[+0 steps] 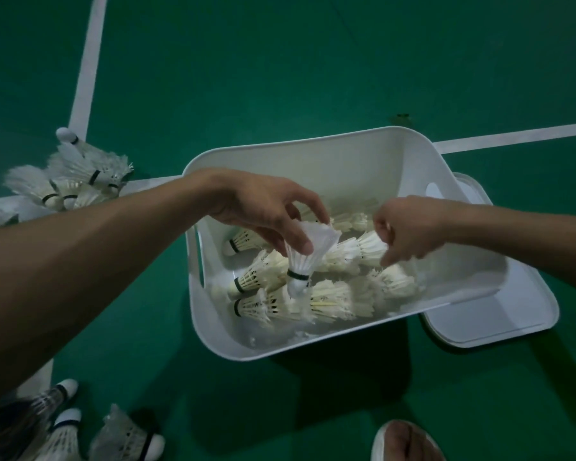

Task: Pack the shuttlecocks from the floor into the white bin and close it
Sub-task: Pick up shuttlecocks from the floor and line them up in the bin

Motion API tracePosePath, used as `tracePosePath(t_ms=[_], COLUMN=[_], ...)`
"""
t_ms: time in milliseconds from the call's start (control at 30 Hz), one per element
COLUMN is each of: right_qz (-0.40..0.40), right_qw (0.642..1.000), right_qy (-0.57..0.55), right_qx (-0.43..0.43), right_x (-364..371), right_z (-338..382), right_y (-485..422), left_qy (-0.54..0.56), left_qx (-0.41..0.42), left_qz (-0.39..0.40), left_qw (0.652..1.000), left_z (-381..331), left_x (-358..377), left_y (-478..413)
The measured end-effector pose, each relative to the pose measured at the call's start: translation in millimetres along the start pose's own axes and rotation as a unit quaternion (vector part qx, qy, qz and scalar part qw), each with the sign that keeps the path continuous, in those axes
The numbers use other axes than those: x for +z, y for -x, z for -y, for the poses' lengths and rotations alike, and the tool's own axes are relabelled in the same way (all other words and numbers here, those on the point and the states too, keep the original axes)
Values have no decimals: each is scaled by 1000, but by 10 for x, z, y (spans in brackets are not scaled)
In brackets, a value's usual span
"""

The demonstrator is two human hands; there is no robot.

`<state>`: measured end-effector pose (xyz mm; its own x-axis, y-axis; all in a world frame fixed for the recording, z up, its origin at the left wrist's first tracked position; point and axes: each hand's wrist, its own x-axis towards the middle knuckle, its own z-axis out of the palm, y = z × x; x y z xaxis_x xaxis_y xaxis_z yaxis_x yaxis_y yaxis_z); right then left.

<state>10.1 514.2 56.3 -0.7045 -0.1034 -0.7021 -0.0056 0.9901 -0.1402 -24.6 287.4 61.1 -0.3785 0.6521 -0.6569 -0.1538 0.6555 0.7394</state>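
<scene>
White bin (313, 144) is set on the green floor (280, 61) with its top open. The lid (512, 314) is laid flat on the floor at the bin's right wall and is partly covered in view by that wall. Handle cut-outs are seen in the left and right walls.

Packed shuttlecocks (330, 297) are laid on their sides across the bin bottom in nested rows, corks toward the left wall.

Left hand (263, 207) is reached in over the bin's left wall. The held shuttlecock (308, 251) is pinched at its feather skirt between thumb and fingers. It is hung cork down above the packed ones, nearer the left wall than the right.

Right hand (413, 231) is held over the bin's right half, fingers curled down at the feather end of a nested row. That area is blurred, so whether the feathers are clamped cannot be told.

A loose pile (74, 174) is left on the floor beyond the bin's far-left corner, where the white court lines (87, 61) meet. A second group (80, 434) is left on the floor well apart from the bin's near-left corner. A foot in white footwear (406, 440) is seen on the floor near the bin's near edge.
</scene>
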Motion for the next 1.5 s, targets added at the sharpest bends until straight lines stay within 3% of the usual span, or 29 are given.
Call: tracePosePath(t_ms=[133, 233, 500, 967, 1133, 1367, 1500], right_qz=[-39, -55, -154, -177, -199, -263, -269], right_qw=[953, 925, 938, 944, 951, 945, 940], right_qy=[-275, -335, -246, -172, -76, -92, -173], right_qx=[-121, -169, -191, -219, -226, -170, -116], right_x=[-57, -56, 62, 167, 206, 193, 175], right_z=[157, 308, 647, 750, 735, 686, 630], right_y=[76, 115, 105, 44, -36, -90, -116], left_qy=[-41, -53, -126, -207, -246, -253, -275], left_qx=[12, 21, 49, 28, -2, -6, 25], left_qz=[-86, -134, -204, -235, -273, -275, -341], left_qw=[995, 989, 970, 949, 930, 927, 899], left_z=[36, 43, 68, 188, 198, 173, 204], left_x=[33, 54, 80, -68, -79, -138, -171], left_y=[31, 42, 96, 200, 158, 206, 176])
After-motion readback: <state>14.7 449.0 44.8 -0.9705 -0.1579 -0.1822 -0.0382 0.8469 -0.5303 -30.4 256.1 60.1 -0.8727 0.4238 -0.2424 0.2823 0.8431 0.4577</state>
